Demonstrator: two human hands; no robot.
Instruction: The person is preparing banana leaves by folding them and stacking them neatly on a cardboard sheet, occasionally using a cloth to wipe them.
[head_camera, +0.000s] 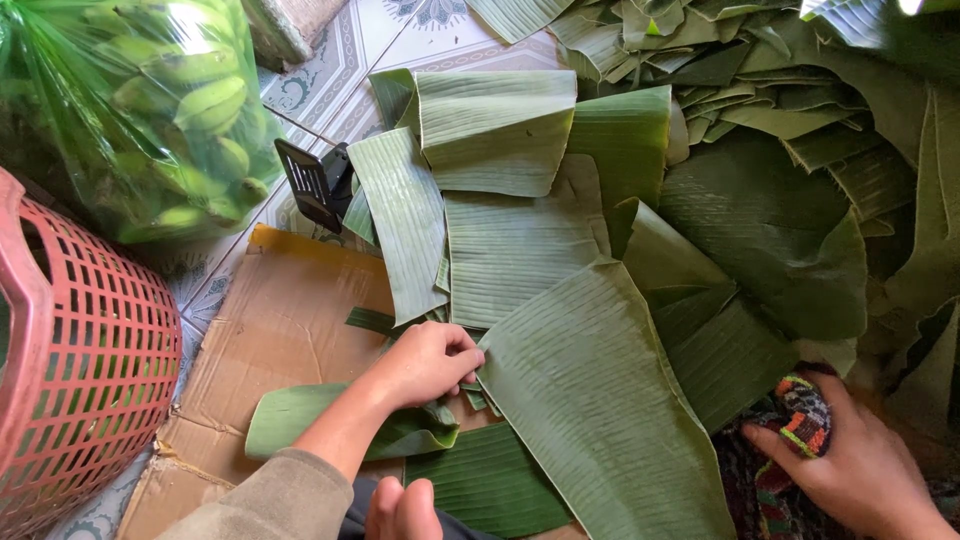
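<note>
Head view: left hand (425, 362) pinches the edge of a large banana leaf piece (595, 400) at lower centre; right hand (865, 470) grips a multicoloured cloth (800, 420) at lower right. Keep the leaf flat; wipe along the ribs to avoid tearing. Cardboard (270, 330) covers patterned tile floor (390, 30); red basket (80, 360) sits left.

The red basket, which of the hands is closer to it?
Left. The left hand rests on banana leaves, with cardboard between it and the red basket. The right hand grips a colourful cloth at the far side.
</note>
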